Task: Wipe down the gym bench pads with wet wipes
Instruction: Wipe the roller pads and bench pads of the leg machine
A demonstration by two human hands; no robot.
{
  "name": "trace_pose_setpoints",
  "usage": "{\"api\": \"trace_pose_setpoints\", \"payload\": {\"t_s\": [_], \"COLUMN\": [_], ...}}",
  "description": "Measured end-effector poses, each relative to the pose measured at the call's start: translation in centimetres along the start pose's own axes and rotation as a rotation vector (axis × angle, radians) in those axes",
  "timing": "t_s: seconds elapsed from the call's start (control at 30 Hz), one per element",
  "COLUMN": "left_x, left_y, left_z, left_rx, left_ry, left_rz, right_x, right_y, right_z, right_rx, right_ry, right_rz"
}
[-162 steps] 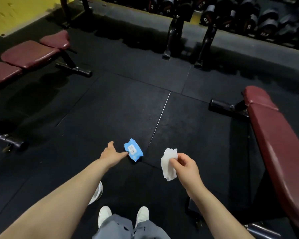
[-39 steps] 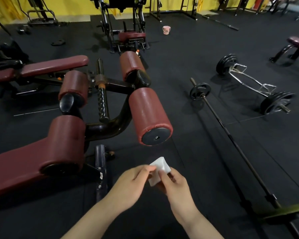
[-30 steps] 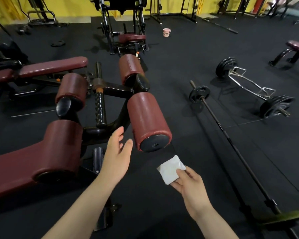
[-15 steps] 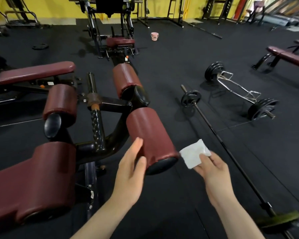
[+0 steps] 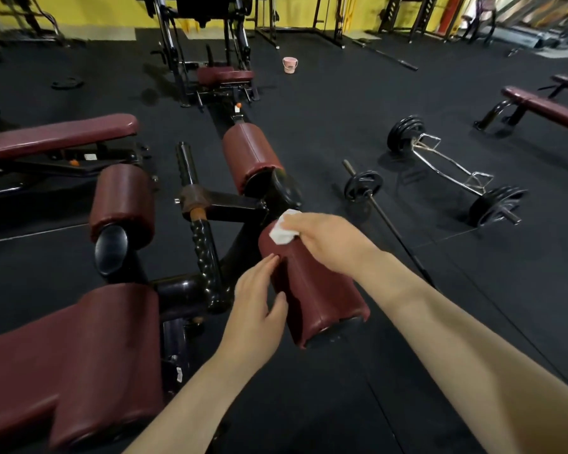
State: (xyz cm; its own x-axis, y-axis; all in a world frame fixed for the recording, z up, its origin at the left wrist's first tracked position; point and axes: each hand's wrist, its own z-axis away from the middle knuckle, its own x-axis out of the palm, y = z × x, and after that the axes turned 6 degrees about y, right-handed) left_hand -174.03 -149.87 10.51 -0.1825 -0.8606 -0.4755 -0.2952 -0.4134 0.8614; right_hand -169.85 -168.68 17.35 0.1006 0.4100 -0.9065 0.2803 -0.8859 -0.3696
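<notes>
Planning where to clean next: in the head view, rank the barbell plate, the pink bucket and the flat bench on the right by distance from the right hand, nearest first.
1. Barbell plate, on the floor just beyond the right hand.
2. Flat bench, far right.
3. Pink bucket, far back by the machines.

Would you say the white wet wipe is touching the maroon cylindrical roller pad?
Touching. The head view shows the right hand pressing the white wet wipe onto the maroon cylindrical roller pad's far top edge.

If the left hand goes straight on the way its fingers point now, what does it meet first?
The left hand already touches the near roller pad. Sliding on along it, it would likely meet the wet wipe under the right hand; depth is uncertain.
</notes>
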Motion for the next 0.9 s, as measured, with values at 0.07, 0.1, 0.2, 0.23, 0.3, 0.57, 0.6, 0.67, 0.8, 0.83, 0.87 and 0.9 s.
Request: {"api": "trace_pose_setpoints", "payload": {"t_s": [0.07,0.1,0.2,0.23,0.3,0.57,0.6,0.67,0.8,0.83,0.87,0.9], "left_x": [-0.1,-0.1,0.2,0.3,0.7,1.8,2.0,2.4,3.1,3.0,2.8,2.6], "left_y": [0.0,-0.2,-0.3,-0.3,0.0,1.8,1.9,2.0,2.0,2.0,2.0,1.8], "left_z": [0.1,0.1,0.0,-0.2,-0.6,-0.8,-0.8,-0.6,-0.1,0.1,0.1,0.0], "left_rx": [-0.004,-0.012,-0.051,-0.047,-0.019,0.052,0.050,0.047,0.052,0.064,0.074,0.073], "left_ry": [-0.035,-0.037,-0.031,-0.025,-0.012,0.112,0.119,0.139,0.148,0.141,0.135,0.135], "left_rz": [-0.001,-0.004,-0.013,-0.018,-0.042,-0.203,-0.193,-0.201,-0.331,-0.378,-0.418,-0.454], "right_x": [0.3,0.3,0.3,0.4,0.7,0.7,1.0,1.4,1.4,1.6,1.9,2.2], "right_y": [0.7,0.6,0.6,0.8,1.6,5.7,6.2,6.8,7.7,7.8,7.9,8.0], "right_z": [3.1,5.3,11.9,12.9,12.4,-0.4,0.5,4.8,14.5,15.1,14.5,13.0], "right_rx": [-0.041,-0.044,-0.120,-0.172,-0.277,-0.166,-0.165,-0.157,-0.243,-0.292,-0.328,-0.348], "right_ry": [0.033,0.056,0.055,0.045,0.046,0.129,0.137,0.151,0.196,0.204,0.217,0.228], "right_rz": [-0.017,-0.052,-0.126,-0.106,-0.043,-0.143,-0.175,-0.260,-0.414,-0.416,-0.400,-0.374]}}
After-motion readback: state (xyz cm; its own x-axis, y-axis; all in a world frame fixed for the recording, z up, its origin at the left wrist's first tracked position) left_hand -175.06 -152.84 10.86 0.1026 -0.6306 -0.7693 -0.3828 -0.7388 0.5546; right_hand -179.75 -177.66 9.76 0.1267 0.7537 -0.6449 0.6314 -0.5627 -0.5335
